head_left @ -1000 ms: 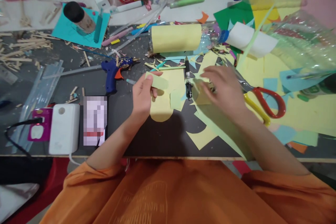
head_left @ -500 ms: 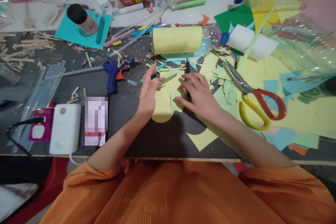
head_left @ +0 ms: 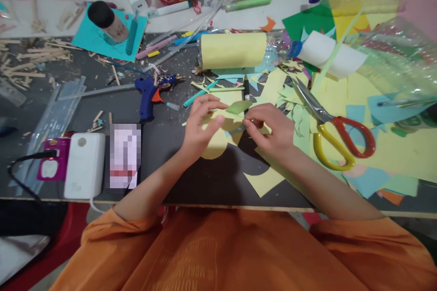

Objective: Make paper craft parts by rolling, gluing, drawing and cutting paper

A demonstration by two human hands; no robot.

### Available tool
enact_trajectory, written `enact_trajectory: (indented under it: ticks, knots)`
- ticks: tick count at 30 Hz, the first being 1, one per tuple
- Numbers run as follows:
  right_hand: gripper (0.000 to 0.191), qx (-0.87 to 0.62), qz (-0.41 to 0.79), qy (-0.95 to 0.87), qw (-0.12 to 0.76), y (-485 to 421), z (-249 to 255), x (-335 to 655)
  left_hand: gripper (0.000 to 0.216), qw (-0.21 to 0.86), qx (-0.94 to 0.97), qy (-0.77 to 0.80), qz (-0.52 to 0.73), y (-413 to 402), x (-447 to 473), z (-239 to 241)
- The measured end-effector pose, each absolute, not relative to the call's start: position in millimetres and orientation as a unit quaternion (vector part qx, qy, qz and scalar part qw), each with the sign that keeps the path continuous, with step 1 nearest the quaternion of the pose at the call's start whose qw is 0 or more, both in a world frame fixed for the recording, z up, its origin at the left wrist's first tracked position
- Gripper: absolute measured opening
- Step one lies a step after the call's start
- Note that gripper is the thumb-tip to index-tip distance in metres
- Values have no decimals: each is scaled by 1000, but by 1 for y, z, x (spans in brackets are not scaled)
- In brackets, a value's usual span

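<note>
Between the fingertips of my right hand (head_left: 273, 129) is a small light green piece of paper (head_left: 238, 107), held up and bent over the work surface. My left hand (head_left: 201, 122) is beside it on the left, fingers stretched toward the paper and thumb apart. Whether those fingertips touch it I cannot tell. Below the hands lies a yellow paper piece with a rounded edge (head_left: 215, 148). A black pen (head_left: 246, 87) lies just past the green paper, near a teal pen (head_left: 201, 94).
Scissors with red and yellow handles (head_left: 336, 138) lie right of my hands among paper scraps. A blue glue gun (head_left: 147, 95) is on the left, near a white power bank (head_left: 84, 166). Behind the hands lies a bottle wrapped in yellow paper (head_left: 234, 51).
My right hand has picked the small green paper up off the yellow paper and now pinches it. My left hand has turned and spread its fingers toward it.
</note>
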State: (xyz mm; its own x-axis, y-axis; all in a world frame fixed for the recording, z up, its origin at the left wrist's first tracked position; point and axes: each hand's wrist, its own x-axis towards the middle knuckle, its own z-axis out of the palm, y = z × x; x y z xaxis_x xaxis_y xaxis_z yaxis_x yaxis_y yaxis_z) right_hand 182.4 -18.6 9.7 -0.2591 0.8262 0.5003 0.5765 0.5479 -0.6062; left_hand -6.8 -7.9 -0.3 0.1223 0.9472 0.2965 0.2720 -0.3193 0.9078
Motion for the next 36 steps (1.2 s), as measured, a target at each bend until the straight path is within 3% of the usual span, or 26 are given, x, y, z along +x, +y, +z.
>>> enact_trajectory:
  ticks: [6,11,15,19,25,28,31,36]
  knots:
    - [21,-438,151,-805,371,-22,4,187,10,275,734,463,415,-12,-1,-2]
    - [29,-441,86,-824,345,-13,-3,190,9,260,717,463,451,-8,-3,-4]
    - [25,-441,69,-844,299,-3,-11,192,13,258,695,477,472,-5,-6,-7]
    - [28,-435,53,-854,280,2,-17,194,14,303,669,477,483,-6,-7,-8]
    - [37,-540,36,-794,275,8,-16,204,17,319,686,471,454,-5,-7,-7]
    - [35,-559,103,-753,331,5,-8,204,14,316,713,451,435,-6,-5,-7]
    - [22,-541,285,-679,405,-4,1,195,15,343,721,425,427,-9,-2,-9]
    - [40,-486,589,-465,448,-18,5,175,18,404,742,325,425,-14,-3,-2]
